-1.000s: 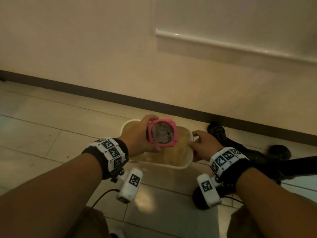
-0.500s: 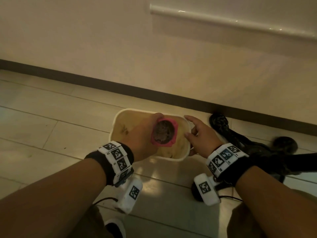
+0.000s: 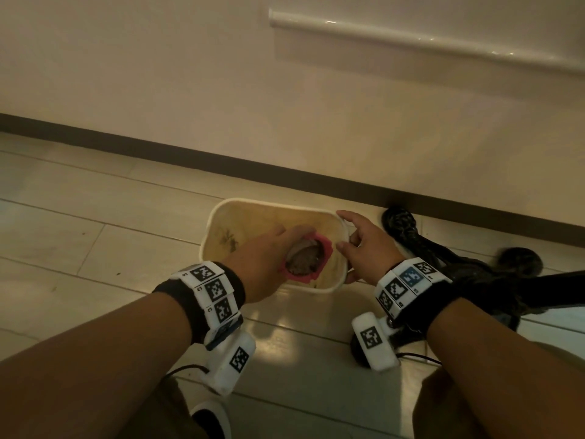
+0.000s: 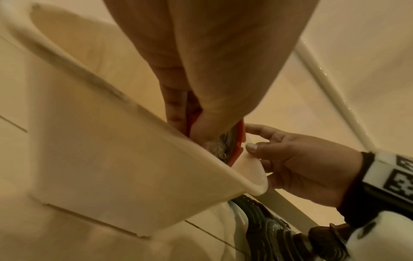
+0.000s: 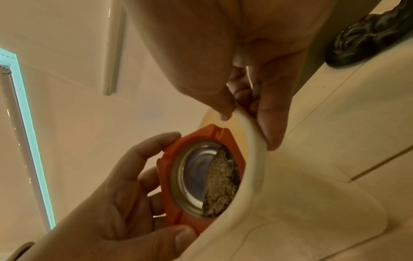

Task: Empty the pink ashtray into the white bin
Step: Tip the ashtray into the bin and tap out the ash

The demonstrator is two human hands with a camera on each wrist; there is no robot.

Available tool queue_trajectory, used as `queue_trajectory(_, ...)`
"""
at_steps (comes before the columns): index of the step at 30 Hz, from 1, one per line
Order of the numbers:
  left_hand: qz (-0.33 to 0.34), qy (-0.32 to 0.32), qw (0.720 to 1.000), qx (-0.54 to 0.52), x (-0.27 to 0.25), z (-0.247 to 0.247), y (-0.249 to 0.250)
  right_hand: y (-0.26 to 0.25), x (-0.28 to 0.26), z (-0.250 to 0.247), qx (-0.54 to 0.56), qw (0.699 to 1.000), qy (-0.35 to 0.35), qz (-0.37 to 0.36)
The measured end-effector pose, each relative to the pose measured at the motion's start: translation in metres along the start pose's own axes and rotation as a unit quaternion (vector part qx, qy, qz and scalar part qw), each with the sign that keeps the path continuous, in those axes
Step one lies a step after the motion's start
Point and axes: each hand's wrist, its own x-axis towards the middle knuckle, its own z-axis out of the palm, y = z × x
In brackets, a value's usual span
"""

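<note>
My left hand [image 3: 269, 258] grips the pink ashtray [image 3: 319, 274] by its edge and holds it tilted over the open white bin [image 3: 221, 213]. The ashtray [image 5: 194, 139] has a metal bowl with grey ash [image 5: 221, 183] piled on its lower side. In the left wrist view only a sliver of the ashtray [image 4: 238, 144] shows behind the bin's wall [image 4: 111, 159]. My right hand [image 3: 367, 245] pinches the bin's right rim, thumb inside and fingers outside [image 5: 270, 123]. Dark stains mark the bin's inner wall.
The bin stands on pale floor tiles near a wall with a dark skirting board [image 3: 158, 153]. A black ornate furniture base [image 3: 443, 261] lies just right of the bin. A white rail [image 3: 411, 39] runs along the wall above.
My left hand has lowered the ashtray into the bin's mouth and tilted it further. The right hand stays on the rim. The view has shifted so the bin sits higher and fuller in frame.
</note>
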Motion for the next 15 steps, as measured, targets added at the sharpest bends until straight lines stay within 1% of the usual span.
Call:
queue_trajectory(2, 0.005, -0.008, 1.000, 0.001, -0.0001, -0.0003, 0.0002, -0.0011, 0.0001, -0.0003, -0.006, 1.000, -0.002, -0.003)
queue_trajectory(5, 0.014, -0.002, 1.000, -0.013, 0.0017, -0.0039, -0.0015, -0.0014, 0.0000, -0.0016, -0.001, 1.000, -0.008, -0.002)
queue_trajectory(8, 0.020, -0.028, 0.999, 0.012, 0.0004, -0.0015, -0.0008, -0.0012, -0.0021, -0.0027, 0.004, 1.000, -0.007, 0.000)
queue_trajectory(12, 0.016, -0.003, 1.000, 0.010, 0.0018, -0.0021, -0.0015, -0.0006, -0.0022, -0.0023, 0.011, 1.000, -0.006, 0.005)
queue_trajectory(15, 0.018, -0.015, 0.999, 0.021, 0.0011, -0.0001, -0.0005, -0.0010, -0.0018, -0.0017, 0.014, 1.000, -0.005, 0.008)
